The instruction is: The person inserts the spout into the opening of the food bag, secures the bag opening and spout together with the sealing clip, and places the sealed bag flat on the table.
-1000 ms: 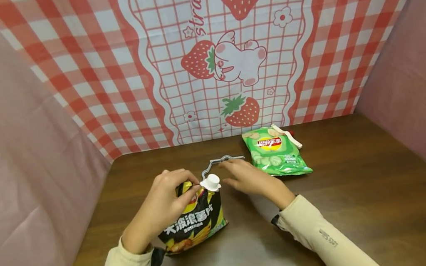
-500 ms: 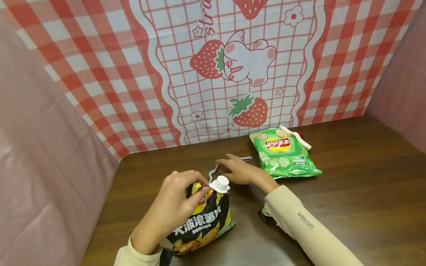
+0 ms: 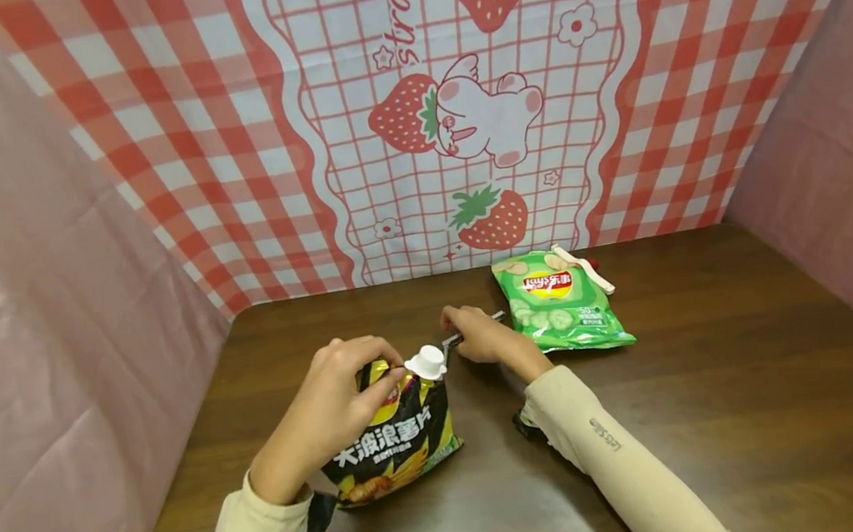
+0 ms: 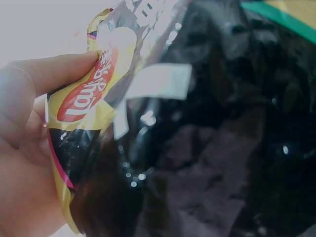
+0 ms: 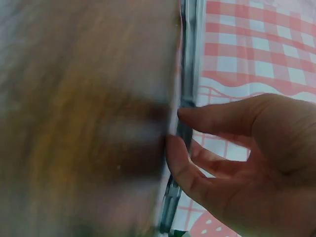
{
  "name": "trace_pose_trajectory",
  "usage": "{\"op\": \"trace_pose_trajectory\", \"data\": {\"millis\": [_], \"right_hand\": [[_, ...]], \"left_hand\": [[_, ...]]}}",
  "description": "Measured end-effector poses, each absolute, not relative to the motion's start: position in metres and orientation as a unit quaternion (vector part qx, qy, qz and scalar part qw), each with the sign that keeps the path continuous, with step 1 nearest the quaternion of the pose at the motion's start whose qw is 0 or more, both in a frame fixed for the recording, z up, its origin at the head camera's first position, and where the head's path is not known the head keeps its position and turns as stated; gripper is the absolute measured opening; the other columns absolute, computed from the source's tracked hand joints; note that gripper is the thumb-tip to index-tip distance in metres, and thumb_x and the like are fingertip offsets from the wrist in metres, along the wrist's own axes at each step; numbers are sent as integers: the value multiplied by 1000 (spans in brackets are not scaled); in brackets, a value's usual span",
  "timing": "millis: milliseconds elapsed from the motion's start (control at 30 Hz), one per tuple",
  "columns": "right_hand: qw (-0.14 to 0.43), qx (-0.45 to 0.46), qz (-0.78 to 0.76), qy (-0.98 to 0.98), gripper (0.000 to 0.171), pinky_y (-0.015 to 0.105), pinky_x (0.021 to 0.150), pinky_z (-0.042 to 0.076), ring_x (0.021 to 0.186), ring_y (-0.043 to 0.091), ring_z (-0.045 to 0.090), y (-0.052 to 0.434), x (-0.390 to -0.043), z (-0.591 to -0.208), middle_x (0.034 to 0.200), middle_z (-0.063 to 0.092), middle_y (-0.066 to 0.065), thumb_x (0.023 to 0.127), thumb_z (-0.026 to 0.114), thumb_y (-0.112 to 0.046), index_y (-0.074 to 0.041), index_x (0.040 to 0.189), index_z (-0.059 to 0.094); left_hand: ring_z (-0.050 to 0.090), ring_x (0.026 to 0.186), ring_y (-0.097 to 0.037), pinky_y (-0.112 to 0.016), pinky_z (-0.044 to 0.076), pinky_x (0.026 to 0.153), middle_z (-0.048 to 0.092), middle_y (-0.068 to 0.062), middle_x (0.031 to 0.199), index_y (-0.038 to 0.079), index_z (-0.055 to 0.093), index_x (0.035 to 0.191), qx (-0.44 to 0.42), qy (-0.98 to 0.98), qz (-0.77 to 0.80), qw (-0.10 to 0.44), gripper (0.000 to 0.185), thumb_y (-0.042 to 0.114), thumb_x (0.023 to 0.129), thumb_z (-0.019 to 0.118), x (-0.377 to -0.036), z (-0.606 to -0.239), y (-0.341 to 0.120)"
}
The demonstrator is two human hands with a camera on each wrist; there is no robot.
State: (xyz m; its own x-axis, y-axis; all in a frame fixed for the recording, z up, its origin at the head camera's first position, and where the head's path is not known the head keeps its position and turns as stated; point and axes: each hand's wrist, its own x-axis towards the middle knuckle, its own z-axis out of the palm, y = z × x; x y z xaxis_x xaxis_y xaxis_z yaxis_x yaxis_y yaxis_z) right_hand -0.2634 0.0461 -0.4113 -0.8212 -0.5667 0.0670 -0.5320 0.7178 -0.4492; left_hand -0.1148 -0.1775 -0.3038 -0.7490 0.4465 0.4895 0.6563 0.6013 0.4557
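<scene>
My left hand (image 3: 346, 393) pinches the top edge of a black and yellow chip bag (image 3: 392, 452), which stands upright on the table. In the left wrist view the black bag (image 4: 207, 163) fills most of the picture. A white spout cap (image 3: 428, 361) sits at the bag's top right corner. Behind it lies a grey bag clip (image 3: 451, 343), a thin hinged strip, partly hidden by my right hand (image 3: 480, 334). Seen from the right wrist, the thumb and fingers pinch the grey strip (image 5: 189, 59). Whether cap and strip are one piece I cannot tell.
A green chip bag (image 3: 561, 310) lies flat at the back right, with a cream-coloured strip clip (image 3: 585, 270) across its upper corner. Checked cloth (image 3: 198, 134) hangs behind the brown table (image 3: 703, 344). Pink cloth (image 3: 55, 328) closes off the sides.
My right hand has moved from hovering, fingers spread, over the grey clip to pinching it; the clip's wavy arm shows less now. The left hand still holds the black bag.
</scene>
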Motion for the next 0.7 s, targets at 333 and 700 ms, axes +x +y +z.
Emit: {"op": "trace_pose_trajectory", "data": {"millis": [333, 700], "right_hand": [[-35, -203, -168, 964, 18, 48, 74, 54, 92, 33, 66, 49, -258, -407, 101, 68, 12, 85, 65, -2, -11, 98, 74], [-105, -259, -268, 922, 38, 35, 57, 44, 60, 16, 52, 56, -258, -378, 72, 60, 4, 92, 63, -3, -10, 129, 62]], "left_hand": [[63, 78, -4, -72, 35, 97, 69, 11, 82, 16, 71, 87, -313, -880, -318, 165, 12, 5, 87, 75, -114, -303, -176], [61, 75, -3, -67, 41, 91, 68, 11, 81, 16, 70, 86, -318, -877, -314, 176, 12, 4, 86, 75, -114, -304, -176]]}}
